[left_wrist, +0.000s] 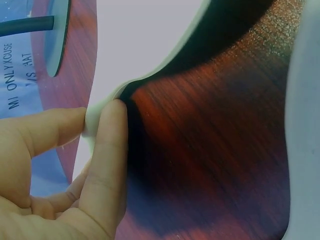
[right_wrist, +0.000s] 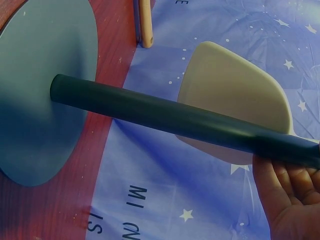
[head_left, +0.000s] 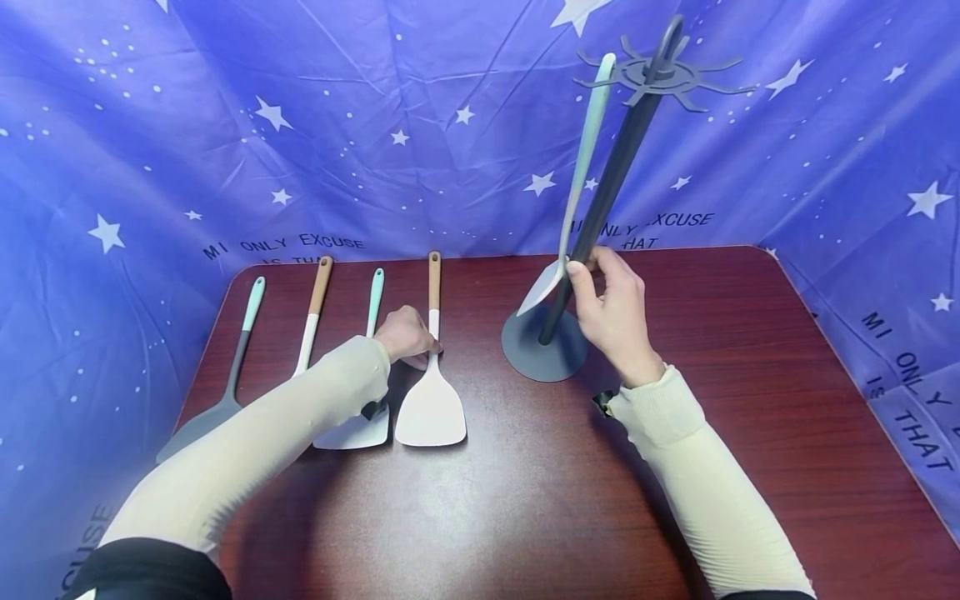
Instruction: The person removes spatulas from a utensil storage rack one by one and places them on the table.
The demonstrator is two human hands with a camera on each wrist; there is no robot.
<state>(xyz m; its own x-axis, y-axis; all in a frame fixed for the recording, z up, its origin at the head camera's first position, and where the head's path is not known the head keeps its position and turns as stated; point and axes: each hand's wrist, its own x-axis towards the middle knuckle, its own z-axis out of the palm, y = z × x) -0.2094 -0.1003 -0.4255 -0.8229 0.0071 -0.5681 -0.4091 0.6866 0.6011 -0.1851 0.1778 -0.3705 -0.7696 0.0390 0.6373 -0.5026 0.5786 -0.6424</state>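
Note:
My left hand (head_left: 407, 333) pinches the narrow neck of a white spatula (head_left: 431, 412) with a tan handle. In the left wrist view, thumb and finger meet at the neck just behind the broad white blade (left_wrist: 140, 40). My right hand (head_left: 615, 312) grips the dark pole of a utensil stand (head_left: 611, 179), low down above its round base. From a hook on the stand's top ring hangs a mint-handled spatula (head_left: 587, 142), its white blade beside the pole. The right wrist view has this blade (right_wrist: 230, 85) behind the pole.
To the left lie more spatulas: a mint-handled one (head_left: 375, 292) partly under my left arm, a tan-handled one (head_left: 318, 292) and a dark grey one with a mint handle (head_left: 238, 367). Behind the reddish-brown table (head_left: 480, 508) hangs a blue star-patterned cloth (head_left: 465, 167).

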